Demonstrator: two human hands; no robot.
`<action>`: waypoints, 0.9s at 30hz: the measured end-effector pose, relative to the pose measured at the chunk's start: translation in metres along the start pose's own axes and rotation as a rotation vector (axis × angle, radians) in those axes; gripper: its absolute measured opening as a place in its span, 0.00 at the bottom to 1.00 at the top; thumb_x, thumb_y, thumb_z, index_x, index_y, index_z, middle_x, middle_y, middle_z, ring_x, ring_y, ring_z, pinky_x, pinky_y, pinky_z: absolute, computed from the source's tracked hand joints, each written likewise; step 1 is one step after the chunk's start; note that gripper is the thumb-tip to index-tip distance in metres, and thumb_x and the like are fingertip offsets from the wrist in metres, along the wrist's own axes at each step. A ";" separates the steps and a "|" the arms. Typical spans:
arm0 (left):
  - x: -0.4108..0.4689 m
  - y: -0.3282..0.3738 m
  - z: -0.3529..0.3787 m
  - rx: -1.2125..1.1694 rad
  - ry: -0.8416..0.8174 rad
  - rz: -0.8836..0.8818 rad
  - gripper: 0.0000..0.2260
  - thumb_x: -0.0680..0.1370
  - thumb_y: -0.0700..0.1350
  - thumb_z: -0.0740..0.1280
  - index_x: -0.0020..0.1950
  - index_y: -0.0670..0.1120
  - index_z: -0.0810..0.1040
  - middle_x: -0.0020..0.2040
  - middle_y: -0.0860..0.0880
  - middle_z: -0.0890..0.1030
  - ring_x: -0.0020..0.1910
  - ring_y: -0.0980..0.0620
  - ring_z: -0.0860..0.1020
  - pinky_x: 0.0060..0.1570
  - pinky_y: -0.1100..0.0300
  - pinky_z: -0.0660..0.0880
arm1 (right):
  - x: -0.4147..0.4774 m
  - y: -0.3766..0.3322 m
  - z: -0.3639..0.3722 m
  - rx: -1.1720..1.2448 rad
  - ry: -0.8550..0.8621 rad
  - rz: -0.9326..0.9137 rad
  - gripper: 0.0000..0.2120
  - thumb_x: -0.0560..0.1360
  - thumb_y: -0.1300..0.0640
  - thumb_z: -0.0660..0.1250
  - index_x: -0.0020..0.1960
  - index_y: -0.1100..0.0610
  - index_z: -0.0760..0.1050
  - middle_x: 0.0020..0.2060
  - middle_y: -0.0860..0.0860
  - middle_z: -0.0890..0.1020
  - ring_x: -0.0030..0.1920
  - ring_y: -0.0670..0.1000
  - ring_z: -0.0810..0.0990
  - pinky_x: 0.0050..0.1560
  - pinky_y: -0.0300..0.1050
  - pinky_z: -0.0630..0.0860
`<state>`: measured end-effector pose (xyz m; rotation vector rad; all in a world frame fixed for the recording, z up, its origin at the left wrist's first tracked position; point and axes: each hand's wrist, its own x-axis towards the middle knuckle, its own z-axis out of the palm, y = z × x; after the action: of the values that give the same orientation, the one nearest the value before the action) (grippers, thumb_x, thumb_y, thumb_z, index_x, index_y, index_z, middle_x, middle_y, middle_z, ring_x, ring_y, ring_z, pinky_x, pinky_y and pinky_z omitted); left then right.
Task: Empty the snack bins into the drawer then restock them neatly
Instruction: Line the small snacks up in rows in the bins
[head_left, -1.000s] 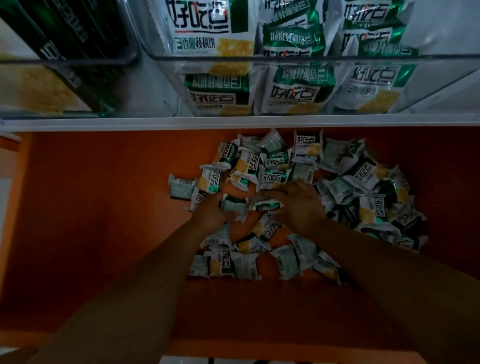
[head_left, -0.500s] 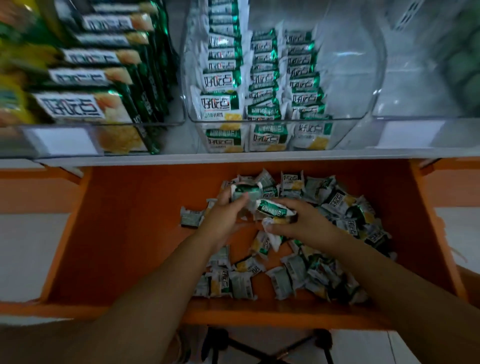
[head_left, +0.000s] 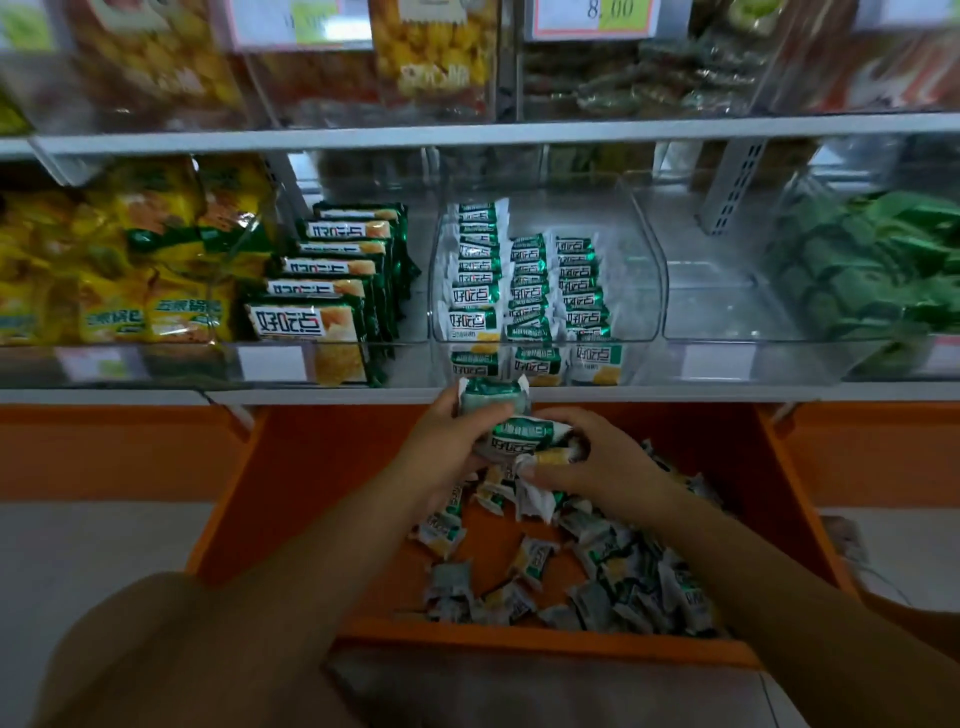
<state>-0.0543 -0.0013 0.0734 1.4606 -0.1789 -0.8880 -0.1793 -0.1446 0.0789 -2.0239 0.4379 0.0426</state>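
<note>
— Both hands have lifted off the drawer (head_left: 519, 644) pile since a moment ago; packets (head_left: 522, 436) bunch between them, just under the bin (head_left: 652, 291).
— Left hand (head_left: 441, 457) grips some, right hand (head_left: 602, 467) pinches others; I'd square them upright, labels forward; bin has three rows at left, bare at right; drawer holds many loose.

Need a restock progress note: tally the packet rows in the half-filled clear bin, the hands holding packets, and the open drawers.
Packet rows in the clear bin: 3
Hands holding packets, left hand and right hand: 2
Open orange drawer: 1
Total: 6
</note>
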 end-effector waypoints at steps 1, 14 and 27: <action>0.000 0.004 -0.003 -0.018 0.031 0.004 0.21 0.75 0.45 0.73 0.66 0.48 0.72 0.61 0.43 0.80 0.53 0.42 0.83 0.44 0.52 0.81 | -0.003 -0.004 0.000 0.018 0.058 -0.029 0.27 0.70 0.42 0.73 0.64 0.37 0.65 0.59 0.41 0.71 0.53 0.40 0.73 0.45 0.31 0.68; -0.005 0.014 -0.016 -0.013 -0.084 -0.025 0.45 0.67 0.49 0.79 0.77 0.59 0.57 0.72 0.48 0.70 0.53 0.50 0.80 0.47 0.50 0.82 | 0.011 -0.021 0.024 -0.112 0.265 -0.163 0.33 0.70 0.45 0.72 0.69 0.41 0.59 0.50 0.34 0.68 0.48 0.35 0.73 0.42 0.27 0.70; 0.011 0.028 -0.023 -0.106 -0.054 0.073 0.28 0.73 0.38 0.74 0.70 0.53 0.69 0.62 0.48 0.80 0.51 0.47 0.84 0.40 0.57 0.81 | 0.024 -0.026 0.011 0.515 0.353 0.040 0.12 0.74 0.47 0.67 0.51 0.54 0.81 0.46 0.52 0.85 0.48 0.54 0.84 0.48 0.47 0.80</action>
<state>-0.0215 0.0063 0.0908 1.3247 -0.2210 -0.8655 -0.1470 -0.1313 0.0910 -1.5123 0.6383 -0.3731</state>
